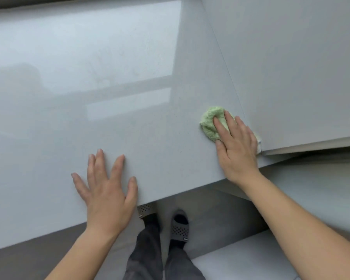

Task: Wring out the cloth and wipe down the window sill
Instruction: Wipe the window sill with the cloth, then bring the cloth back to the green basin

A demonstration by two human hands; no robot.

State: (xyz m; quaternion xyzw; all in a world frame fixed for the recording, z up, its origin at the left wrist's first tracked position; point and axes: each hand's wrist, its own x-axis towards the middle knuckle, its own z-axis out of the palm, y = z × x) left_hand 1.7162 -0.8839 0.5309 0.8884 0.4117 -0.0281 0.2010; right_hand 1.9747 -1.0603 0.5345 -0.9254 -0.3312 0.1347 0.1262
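- Pressing down flat, the right hand (235,146) lies on a bunched green cloth (212,123), fingers stretched out and close together over it rather than gripping it.
- That cloth sits on the window sill (129,122), a wide, glossy pale grey surface, right at the sill's far right end, where it meets a pale side wall (291,67).
- Most of the cloth bulges out ahead of the fingertips; a paler corner of it (258,145) peeks out on the wall side of the hand, against the foot of the wall.
- Well away from the cloth, towards the sill's near edge, the left hand (107,190) rests palm down on the bare sill with its fingers fanned wide, holding nothing.
- Both forearms are bare and reach in from the near side of the sill.
- Bright window panes and a darker crossbar show as a soft reflection (85,47) across the sill's far half, on the side away from the cloth.
- Below the sill's front edge, between the two arms, the person's dark trouser legs (148,255) and grey perforated slippers (180,226) stand on a grey floor (220,215).
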